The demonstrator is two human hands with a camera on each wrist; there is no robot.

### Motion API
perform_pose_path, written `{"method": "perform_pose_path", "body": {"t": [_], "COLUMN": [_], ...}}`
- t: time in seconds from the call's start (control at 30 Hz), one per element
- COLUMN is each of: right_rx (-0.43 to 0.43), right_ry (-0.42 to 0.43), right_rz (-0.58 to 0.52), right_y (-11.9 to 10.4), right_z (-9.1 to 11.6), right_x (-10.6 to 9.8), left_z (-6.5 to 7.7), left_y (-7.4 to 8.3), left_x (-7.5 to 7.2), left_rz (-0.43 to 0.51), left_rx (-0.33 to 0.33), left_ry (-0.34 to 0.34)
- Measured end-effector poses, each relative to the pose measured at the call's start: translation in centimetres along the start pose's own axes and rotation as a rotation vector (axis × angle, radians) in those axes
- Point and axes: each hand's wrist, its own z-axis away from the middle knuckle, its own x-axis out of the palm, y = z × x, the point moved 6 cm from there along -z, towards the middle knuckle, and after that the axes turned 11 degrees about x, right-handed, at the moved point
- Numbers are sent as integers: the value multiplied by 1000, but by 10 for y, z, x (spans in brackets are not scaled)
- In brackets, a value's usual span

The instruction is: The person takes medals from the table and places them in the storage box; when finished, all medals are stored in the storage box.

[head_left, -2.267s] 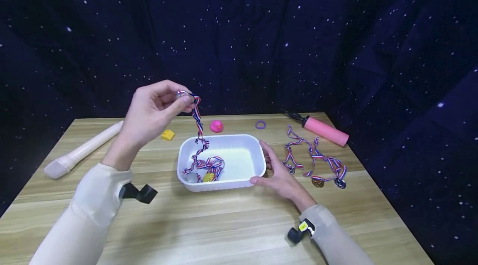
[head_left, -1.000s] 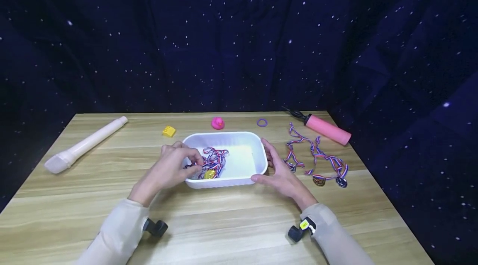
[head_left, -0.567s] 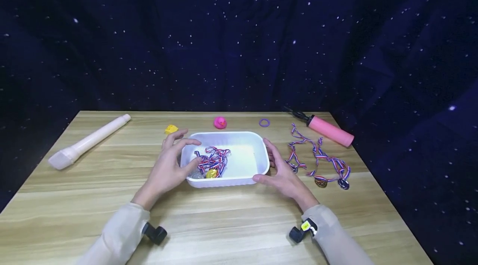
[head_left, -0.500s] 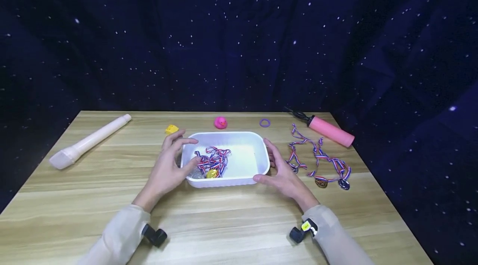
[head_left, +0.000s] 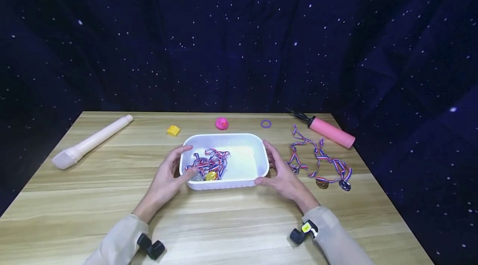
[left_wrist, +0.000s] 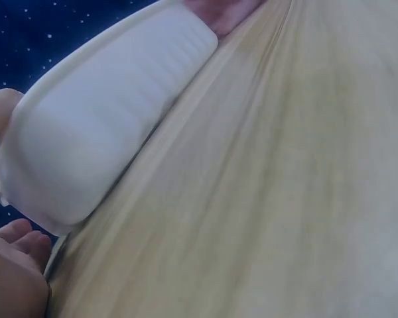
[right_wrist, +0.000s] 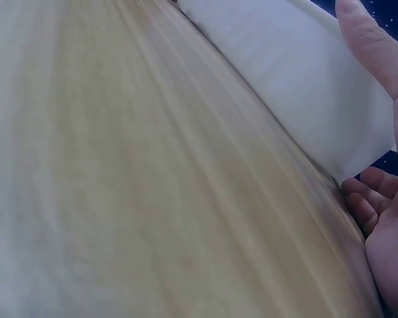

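Observation:
A white plastic tub [head_left: 239, 183] stands on the table in the head view. In its left part lie a gold medal [head_left: 211, 175], a silver medal [head_left: 197, 178] and tangled red, white and blue ribbons [head_left: 213, 158]. My left hand [head_left: 163, 182] holds the tub's left end, thumb over the rim and fingers along the outer side. Around the right end my right hand [head_left: 282, 180] is curved, its thumb at the front corner and fingers on the side wall. Both wrist views show the tub's outer wall [left_wrist: 93, 119] beside the thumb, with finger ends low by its base.
Right of the tub lie more ribboned medals, one bronze [head_left: 322, 184] and one dark silver [head_left: 345, 185]. Behind them is a pink hand pump [head_left: 332, 132]. Along the back are a purple ring [head_left: 266, 123], pink rubber duck [head_left: 222, 123] and yellow block [head_left: 173, 130]. A pale microphone-shaped stick [head_left: 93, 142] lies left.
My left hand lowered a silver medal and its ribbon into the tub, let go, and moved onto the tub's left end. My right hand stays at the right end.

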Motion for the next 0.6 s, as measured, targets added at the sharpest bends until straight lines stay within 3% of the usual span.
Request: {"method": "perform_pose_path", "body": {"t": [0.27,0.43,0.6], "right_rx": [1,-43,-87], "right_ry": [12,104,207], "right_rz": [-41,-103,-94], "right_y": [-12,-28,-32], "right_z": [2,8,21], "right_x": [-10,-38,-67], "left_z": [0,-1,0], "left_y": [-2,-3,-3], "left_x": [0,0,0], "left_rz": [-40,-25,-22], "left_rx": [-27,-29,-14], "left_ry": [-5,-14,-14]}}
